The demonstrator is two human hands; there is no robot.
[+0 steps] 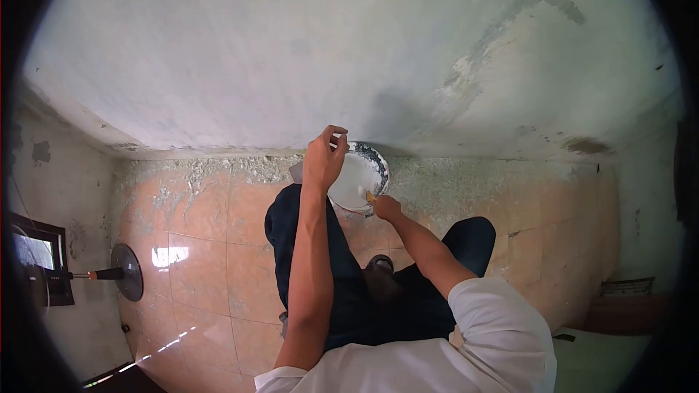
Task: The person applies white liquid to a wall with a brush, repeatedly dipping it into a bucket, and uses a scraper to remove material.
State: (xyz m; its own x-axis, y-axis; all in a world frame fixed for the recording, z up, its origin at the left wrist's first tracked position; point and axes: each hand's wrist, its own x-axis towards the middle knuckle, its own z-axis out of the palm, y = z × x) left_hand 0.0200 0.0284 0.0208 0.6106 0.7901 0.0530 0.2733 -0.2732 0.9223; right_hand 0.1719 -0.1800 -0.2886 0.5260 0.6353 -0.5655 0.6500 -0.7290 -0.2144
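Note:
A round bucket [358, 178] of white paint stands on the floor against the wall, its rim smeared with white and dark patches. My right hand [386, 208] is closed on a brush [370, 196] with a yellowish handle, at the bucket's lower right edge; the brush's far end is in or over the white paint. My left hand [328, 156] is raised over the bucket's left side, its fingers curled apart with nothing visible between them. A small grey flat piece [296, 172] shows just left of my left hand, partly hidden.
The stained, peeling wall [255, 65] rises ahead. Pale flakes lie along its foot on the orange tiled floor [196, 269]. A fan with a round base [129, 272] stands at the left. A dark wooden piece of furniture [628, 313] is at the right.

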